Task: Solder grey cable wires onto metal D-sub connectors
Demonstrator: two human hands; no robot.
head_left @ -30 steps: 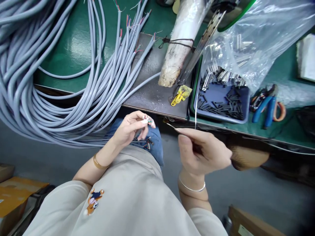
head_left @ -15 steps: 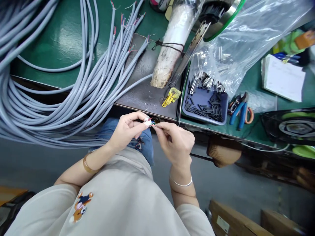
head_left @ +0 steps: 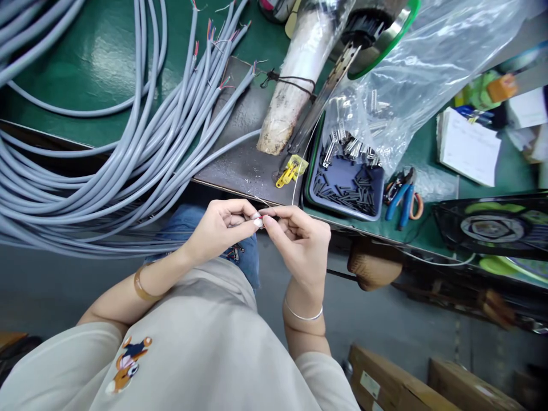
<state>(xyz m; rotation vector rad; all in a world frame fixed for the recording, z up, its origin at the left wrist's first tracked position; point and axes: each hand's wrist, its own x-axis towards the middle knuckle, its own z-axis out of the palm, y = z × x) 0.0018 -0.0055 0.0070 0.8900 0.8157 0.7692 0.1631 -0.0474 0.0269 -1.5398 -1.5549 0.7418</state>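
My left hand (head_left: 226,227) is closed in a pinch at the end of a cable, at the front edge of the bench above my lap. Its fingertips meet those of my right hand (head_left: 297,237), which pinches the thin coloured wires (head_left: 261,218) from the other side. Only a speck of red and white shows between the fingers; the rest of the wires is hidden. A large bundle of grey cables (head_left: 141,154) runs in from the left, many with stripped ends fanned out on the bench. Small connectors hang on the jeans (head_left: 252,262) below my left hand.
A soldering wire spool (head_left: 370,20) and a plastic-wrapped roll (head_left: 285,85) stand at the back. A yellow clip tool (head_left: 290,171) lies ahead. Right of it are a bin (head_left: 377,212) of metal connectors and black sleeves, blue-handled pliers (head_left: 400,205) and a paper pad (head_left: 468,145).
My fingertips have come together, and the coloured wires that fanned out between them are now mostly covered. The view has shifted slightly, so the bench things appear further left.
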